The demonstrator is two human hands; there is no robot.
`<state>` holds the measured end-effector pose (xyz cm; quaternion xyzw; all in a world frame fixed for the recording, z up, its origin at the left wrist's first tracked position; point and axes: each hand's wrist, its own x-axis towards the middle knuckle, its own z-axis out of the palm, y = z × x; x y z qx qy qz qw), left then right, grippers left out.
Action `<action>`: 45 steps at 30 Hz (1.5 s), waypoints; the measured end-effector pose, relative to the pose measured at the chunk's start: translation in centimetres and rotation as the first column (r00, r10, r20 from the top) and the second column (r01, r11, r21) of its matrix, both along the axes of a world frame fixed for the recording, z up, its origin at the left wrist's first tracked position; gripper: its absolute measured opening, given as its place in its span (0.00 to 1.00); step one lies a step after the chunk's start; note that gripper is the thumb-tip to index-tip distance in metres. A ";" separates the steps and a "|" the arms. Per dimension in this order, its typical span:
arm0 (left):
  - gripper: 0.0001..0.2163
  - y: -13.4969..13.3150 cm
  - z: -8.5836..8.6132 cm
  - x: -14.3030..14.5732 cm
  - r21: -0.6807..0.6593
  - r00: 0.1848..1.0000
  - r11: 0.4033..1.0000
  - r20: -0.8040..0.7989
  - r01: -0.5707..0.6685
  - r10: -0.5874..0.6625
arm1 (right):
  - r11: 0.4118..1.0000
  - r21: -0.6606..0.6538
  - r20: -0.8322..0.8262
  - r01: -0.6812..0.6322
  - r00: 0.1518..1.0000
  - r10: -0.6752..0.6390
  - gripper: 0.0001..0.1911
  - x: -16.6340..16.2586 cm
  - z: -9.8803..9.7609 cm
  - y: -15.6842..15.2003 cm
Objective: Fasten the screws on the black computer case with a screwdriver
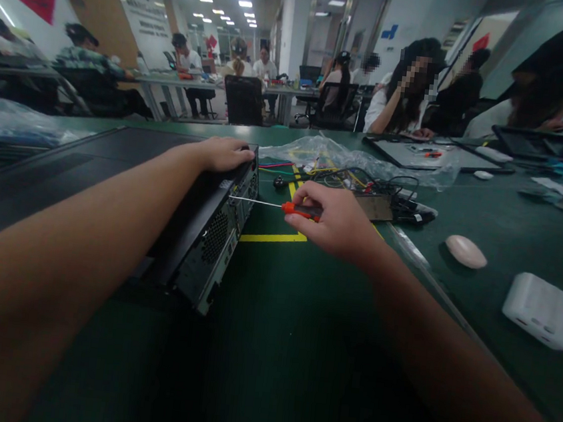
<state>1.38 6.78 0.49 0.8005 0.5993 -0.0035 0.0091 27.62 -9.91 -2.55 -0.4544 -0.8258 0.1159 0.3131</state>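
A black computer case [166, 252] lies on its side on the green table, its metal back panel facing right. My left hand [224, 154] lies on the far corner of its top, fingers stretched over the edge. My right hand [335, 220] is closed round the red and black handle of a screwdriver [289, 208]. The screwdriver's thin shaft points left, and its tip is at the upper edge of the back panel. Whether the tip sits in a screw is too small to tell.
Behind my right hand lie a power supply with tangled cables [383, 205] and clear plastic wrap [338, 153]. Yellow tape [273, 239] marks the table. To the right are a pale computer mouse [466, 251] and a white box-shaped device [539, 310]. A person sits across the table.
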 end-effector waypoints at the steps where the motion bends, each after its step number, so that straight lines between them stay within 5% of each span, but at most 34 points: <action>1: 0.38 0.0 0.0 0.0 -0.001 1.000 1.000 -0.003 0.000 0.000 | 1.000 -0.003 0.002 0.004 1.000 -0.004 0.10 0.0 0.0 0.1; 13: 0.38 0.2 -0.2 0.0 0.003 1.000 1.000 0.015 0.008 -0.008 | 0.998 -0.054 0.022 0.010 1.000 -0.009 0.19 -0.1 0.2 0.0; 23: 0.37 -0.1 -0.1 0.1 -0.003 1.000 1.000 0.005 -0.007 0.007 | 1.000 0.010 -0.001 -0.015 1.000 0.015 0.09 0.0 -0.2 0.2; 45: 0.36 -0.3 0.0 0.3 0.000 1.000 1.000 -0.004 -0.024 0.024 | 1.000 0.016 0.000 -0.022 1.000 0.022 0.09 0.0 -0.1 0.2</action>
